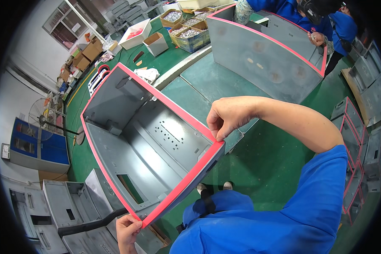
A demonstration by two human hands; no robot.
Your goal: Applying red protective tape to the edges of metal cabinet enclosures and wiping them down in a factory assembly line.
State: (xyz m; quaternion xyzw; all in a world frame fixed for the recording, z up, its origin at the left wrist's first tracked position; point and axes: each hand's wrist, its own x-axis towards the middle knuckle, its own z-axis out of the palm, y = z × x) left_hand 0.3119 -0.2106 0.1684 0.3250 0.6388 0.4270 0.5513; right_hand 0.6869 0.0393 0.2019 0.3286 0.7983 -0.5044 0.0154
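In front of me stands a grey metal cabinet shell (156,163), its open side facing up, with a flat red strip (180,186) running around the rim. Thumb and fingers of my left hand (128,232) pinch the strip at the lower-left corner. At the near right corner my right hand (232,115) is closed, its thumb and fingertip pinched on the same strip, wrist bent down. The near stretch of red runs straight between the two hands. Whether the strip is tape or a rubber seal I cannot tell.
Beyond is a second red-rimmed cabinet shell (262,55), with co-workers in blue (343,31) beside it. Bins of small parts (190,36) stand at the back. Grey metal housings (76,203) fill the lower left; red-edged frames (353,144) stand at right. A fan (42,112) is far left.
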